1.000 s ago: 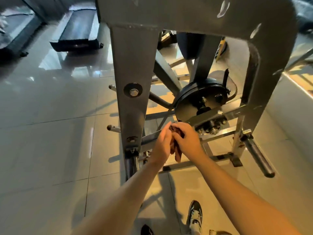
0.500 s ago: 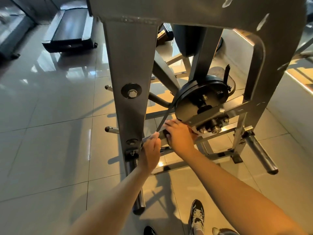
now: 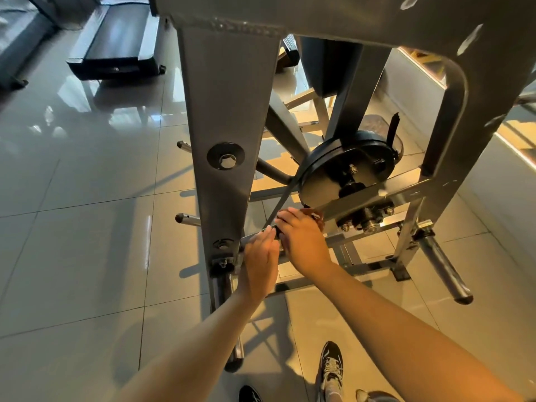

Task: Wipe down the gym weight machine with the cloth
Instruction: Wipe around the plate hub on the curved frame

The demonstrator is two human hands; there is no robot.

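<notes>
While the right hand (image 3: pixel 304 242) has its fingers curled round the reddish-brown cloth (image 3: pixel 316 217) and presses it to a flat grey link bar, the step looks like a mid-pass wipe of the lower linkage on the grey painted steel weight machine (image 3: pixel 229 111). The cloth sits at 7 o'clock of the black round pulley wheel (image 3: pixel 345 166), mostly hidden under the hand, with a crumpled edge showing at the hand's 1 o'clock. The left hand (image 3: pixel 259 265), at 8 o'clock of the right, lies flat with fingers straight and together on the low cross bar by the upright's foot. It holds nothing and is probably bracing. The dark flat belt (image 3: pixel 280 204) runs just past the right fingertips at 11 o'clock. My read on the next move: slide the cloth along the bar toward 3 o'clock, to the cluster of bare steel bolts (image 3: pixel 368 220). That needs a re-bunched cloth and knuckles kept off the belt and wheel rim. The chrome cylindrical weight peg (image 3: pixel 443 268) at 4 o'clock isn't being touched.
</notes>
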